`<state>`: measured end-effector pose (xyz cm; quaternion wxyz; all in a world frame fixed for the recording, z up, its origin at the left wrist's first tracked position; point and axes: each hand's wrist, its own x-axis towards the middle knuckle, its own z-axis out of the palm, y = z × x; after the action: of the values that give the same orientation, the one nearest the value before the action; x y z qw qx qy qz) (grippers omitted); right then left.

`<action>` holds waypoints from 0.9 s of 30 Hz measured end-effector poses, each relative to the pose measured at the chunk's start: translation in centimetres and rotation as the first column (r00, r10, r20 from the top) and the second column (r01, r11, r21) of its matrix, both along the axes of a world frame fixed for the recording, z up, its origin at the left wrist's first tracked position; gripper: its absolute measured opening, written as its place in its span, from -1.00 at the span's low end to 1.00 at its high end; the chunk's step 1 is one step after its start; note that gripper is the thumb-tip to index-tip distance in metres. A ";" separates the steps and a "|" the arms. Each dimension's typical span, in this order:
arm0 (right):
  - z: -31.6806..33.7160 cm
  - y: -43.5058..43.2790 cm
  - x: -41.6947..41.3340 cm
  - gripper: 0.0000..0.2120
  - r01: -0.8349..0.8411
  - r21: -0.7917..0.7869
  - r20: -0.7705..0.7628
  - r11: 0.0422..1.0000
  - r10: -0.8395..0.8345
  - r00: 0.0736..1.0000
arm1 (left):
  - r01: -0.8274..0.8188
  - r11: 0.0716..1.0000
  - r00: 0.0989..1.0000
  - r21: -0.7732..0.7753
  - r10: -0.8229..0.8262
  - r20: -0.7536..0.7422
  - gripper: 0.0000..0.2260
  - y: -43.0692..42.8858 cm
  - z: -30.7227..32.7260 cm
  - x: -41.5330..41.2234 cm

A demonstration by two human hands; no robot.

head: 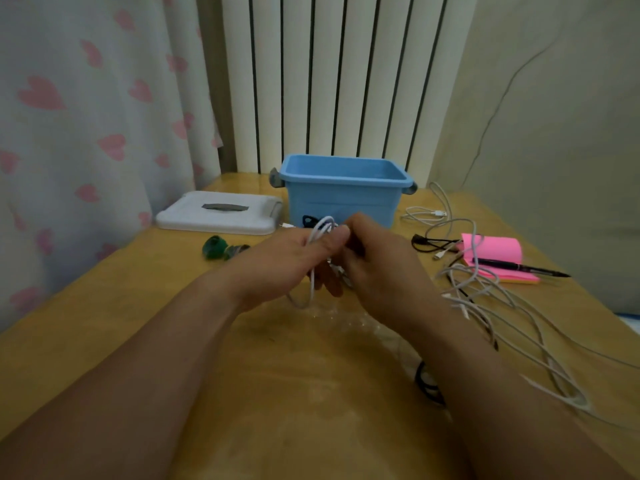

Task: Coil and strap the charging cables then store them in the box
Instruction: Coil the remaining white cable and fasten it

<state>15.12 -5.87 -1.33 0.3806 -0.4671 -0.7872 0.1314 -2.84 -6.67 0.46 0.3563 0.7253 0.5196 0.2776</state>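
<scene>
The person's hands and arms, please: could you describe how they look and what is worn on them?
The left hand and right hand are bare: no gloves, rings or watch visible. The left forearm and right forearm are bare, with no sleeve in view.

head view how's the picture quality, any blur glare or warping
Head view: dim, even light, no hard shadows. Head view: a pale sheen on the table near its centre. Head view: wide-angle bending and softness towards the edges, curtain and forearms blurred; the blue box and white cable are sharper.
</scene>
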 end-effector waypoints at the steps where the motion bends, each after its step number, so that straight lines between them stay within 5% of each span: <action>1: -0.1 0.0 -0.1 -0.94 0.012 0.025 -0.008 1.000 -0.012 1.000 | 0.016 1.000 1.000 0.002 -0.016 0.000 -0.53 0.0 -0.1 0.2; 10: -0.3 0.6 0.6 -0.71 0.202 0.210 0.011 0.957 -0.209 0.978 | 0.142 0.984 0.967 -0.108 -0.115 0.226 -0.78 0.0 0.0 -1.2; 20: 0.0 0.8 0.9 -0.83 0.102 0.064 -0.016 0.993 -0.101 0.995 | 0.069 0.995 0.897 -0.073 -0.029 0.441 -0.65 1.5 -0.8 -2.0; 24: 0.0 1.0 1.2 -0.70 0.211 0.016 0.084 0.977 -0.212 0.974 | -0.045 0.995 0.738 -0.085 0.090 0.668 -0.64 1.9 -0.4 -2.7; 27: 0.0 0.7 0.8 -0.79 0.185 -0.022 -0.082 0.983 -0.186 0.979 | -0.150 0.983 0.657 -0.106 0.180 0.732 -0.63 2.1 -0.4 -2.5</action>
<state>15.96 -5.12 -1.29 0.4205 -0.5352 -0.7227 0.1203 -5.32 -4.60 0.02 0.5221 0.4943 0.3999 0.5685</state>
